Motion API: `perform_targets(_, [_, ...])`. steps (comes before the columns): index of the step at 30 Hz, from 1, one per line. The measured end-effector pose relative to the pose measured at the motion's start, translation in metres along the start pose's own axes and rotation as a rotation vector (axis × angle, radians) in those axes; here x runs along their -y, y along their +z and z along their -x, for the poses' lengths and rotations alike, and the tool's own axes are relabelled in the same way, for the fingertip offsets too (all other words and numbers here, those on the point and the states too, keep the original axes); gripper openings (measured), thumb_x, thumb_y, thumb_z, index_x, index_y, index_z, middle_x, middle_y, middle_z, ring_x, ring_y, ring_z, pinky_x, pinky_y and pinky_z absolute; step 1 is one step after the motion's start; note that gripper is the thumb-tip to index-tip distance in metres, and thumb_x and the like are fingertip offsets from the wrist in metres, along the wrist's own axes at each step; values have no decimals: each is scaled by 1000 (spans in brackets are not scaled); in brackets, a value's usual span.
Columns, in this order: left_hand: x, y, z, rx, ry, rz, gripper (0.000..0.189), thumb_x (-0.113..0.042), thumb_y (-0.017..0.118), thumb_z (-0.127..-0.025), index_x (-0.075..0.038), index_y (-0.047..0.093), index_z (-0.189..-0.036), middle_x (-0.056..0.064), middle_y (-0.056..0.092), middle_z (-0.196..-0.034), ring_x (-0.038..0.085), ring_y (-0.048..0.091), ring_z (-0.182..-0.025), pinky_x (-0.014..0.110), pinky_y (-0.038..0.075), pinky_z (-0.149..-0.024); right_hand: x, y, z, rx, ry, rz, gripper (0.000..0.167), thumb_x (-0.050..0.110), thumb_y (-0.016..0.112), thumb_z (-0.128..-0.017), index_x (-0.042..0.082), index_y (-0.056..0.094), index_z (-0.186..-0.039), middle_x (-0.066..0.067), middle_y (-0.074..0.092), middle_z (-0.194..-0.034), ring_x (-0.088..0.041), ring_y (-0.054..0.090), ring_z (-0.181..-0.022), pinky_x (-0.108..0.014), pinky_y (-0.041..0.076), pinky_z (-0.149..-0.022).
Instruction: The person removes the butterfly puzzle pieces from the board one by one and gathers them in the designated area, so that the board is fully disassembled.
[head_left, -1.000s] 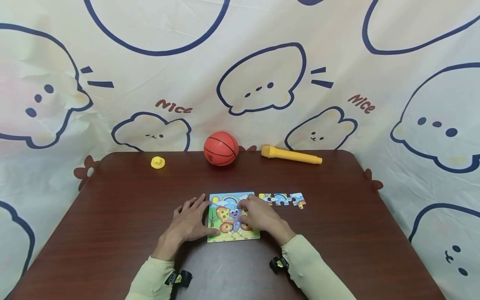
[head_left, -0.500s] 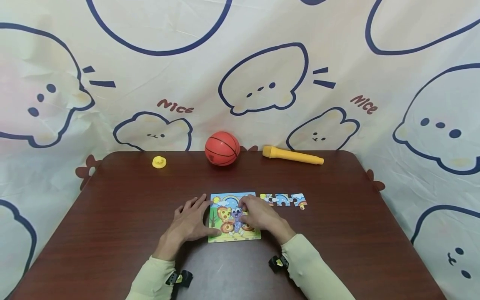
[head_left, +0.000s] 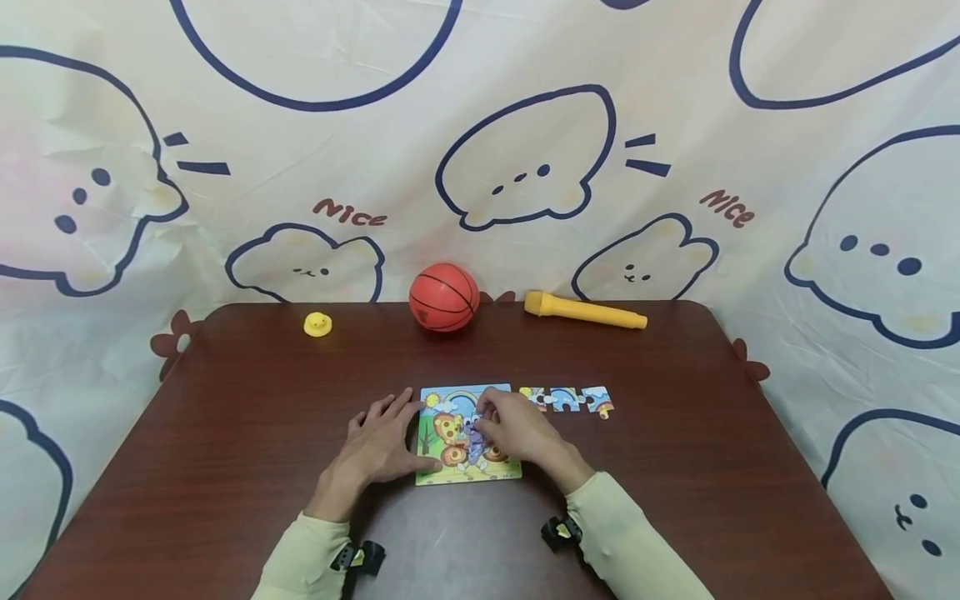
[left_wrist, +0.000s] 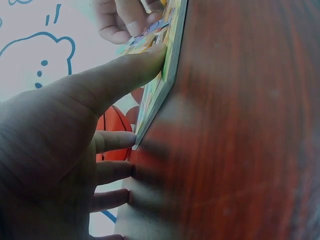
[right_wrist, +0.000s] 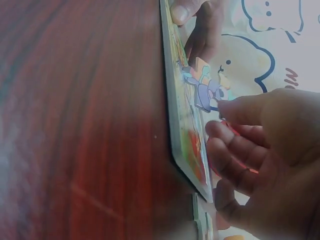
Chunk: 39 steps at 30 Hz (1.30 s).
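Note:
The jigsaw puzzle, a cartoon picture in a flat frame, lies in the middle of the table. My left hand rests at its left side, thumb on the lower left of the picture and fingers spread along the edge. In the left wrist view the thumb presses on the frame's face. My right hand pinches a puzzle piece with purple and orange print between thumb and fingers. That piece is tilted up out of the picture, its far end still close to the board. The right hand covers the puzzle's upper right part.
Several joined pieces lie in a row right of the puzzle. Along the table's back edge are a yellow rubber duck, a red toy basketball and a yellow toy microphone. A printed cloth hangs behind the table.
The right thumb and fingers have drawn closer together and risen slightly, lifting a piece's edge from the puzzle. The left hand stays in place.

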<state>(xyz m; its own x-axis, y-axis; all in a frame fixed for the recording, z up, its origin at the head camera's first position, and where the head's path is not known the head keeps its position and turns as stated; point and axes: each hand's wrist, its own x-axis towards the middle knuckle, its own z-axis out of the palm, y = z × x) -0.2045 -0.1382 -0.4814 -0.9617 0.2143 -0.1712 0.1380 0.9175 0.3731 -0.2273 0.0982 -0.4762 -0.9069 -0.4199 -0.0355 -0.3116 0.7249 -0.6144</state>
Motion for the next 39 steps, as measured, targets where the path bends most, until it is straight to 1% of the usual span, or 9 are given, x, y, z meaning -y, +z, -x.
perform_targets(2, [0, 0, 0, 1, 0, 1, 102, -68, 77, -62, -21, 43, -146, 10, 26, -160, 39, 25, -143, 72, 21, -108, 0, 0, 0, -16, -4, -51, 6, 23, 64, -93, 20, 60, -96, 7, 60, -76, -7, 54, -61, -24, 45, -53])
perform_targets(6, [1, 0, -1, 7, 0, -4, 103, -69, 76, -61, -21, 43, -146, 10, 26, -160, 39, 25, -143, 72, 21, -107, -1, -2, 1, -37, -21, -119, 5, 21, 66, -91, 22, 62, -92, 8, 61, -77, -7, 56, -65, -23, 46, -57])
perform_targets(9, [1, 0, -1, 7, -2, -6, 104, -70, 76, -61, -21, 43, -146, 10, 27, -160, 39, 25, -143, 72, 21, -107, -2, -3, 2, -39, -25, -163, 5, 19, 67, -90, 22, 65, -93, 7, 62, -79, -8, 55, -68, -23, 46, -60])
perform_targets(14, [0, -1, -1, 10, -4, -7, 104, -71, 75, -61, -21, 42, -146, 10, 27, -160, 40, 25, -143, 73, 21, -107, -4, -8, 5, -39, 10, -208, 7, 22, 69, -89, 22, 68, -96, 7, 63, -80, -9, 55, -72, -23, 47, -61])
perform_targets(16, [0, -1, -1, 10, -5, -7, 104, -71, 75, -61, -21, 42, -146, 10, 26, -160, 39, 25, -143, 72, 20, -107, -5, -10, 7, -48, 16, -204, 8, 23, 69, -89, 22, 68, -97, 7, 63, -80, -9, 55, -72, -23, 47, -61])
perform_targets(23, [0, -1, -1, 8, -4, -7, 104, -70, 76, -61, -21, 42, -147, 10, 26, -160, 39, 25, -143, 72, 21, -107, -15, -22, 18, -90, -19, -169, 8, 20, 67, -91, 21, 67, -99, 7, 62, -81, -8, 53, -69, -23, 46, -59])
perform_targets(27, [1, 0, -1, 9, -5, -5, 103, -69, 76, -61, -22, 42, -146, 10, 26, -160, 39, 25, -143, 72, 21, -107, -25, -28, 25, -110, 6, -160, 8, 20, 67, -91, 23, 67, -99, 8, 62, -79, -9, 53, -67, -23, 45, -58])
perform_targets(33, [1, -1, 0, 13, 2, -13, 103, -68, 77, -61, -22, 42, -146, 10, 26, -160, 39, 25, -143, 72, 22, -107, -40, -39, 35, -128, 58, -163, 8, 21, 67, -92, 23, 65, -99, 7, 62, -80, -12, 54, -66, -26, 46, -56])
perform_targets(39, [0, -2, -1, 20, 8, -16, 103, -68, 76, -62, -22, 41, -147, 9, 25, -161, 39, 24, -143, 71, 22, -107, -50, -48, 45, -163, 101, -149, 7, 21, 68, -91, 22, 65, -98, 5, 60, -78, -13, 51, -66, -25, 43, -57])
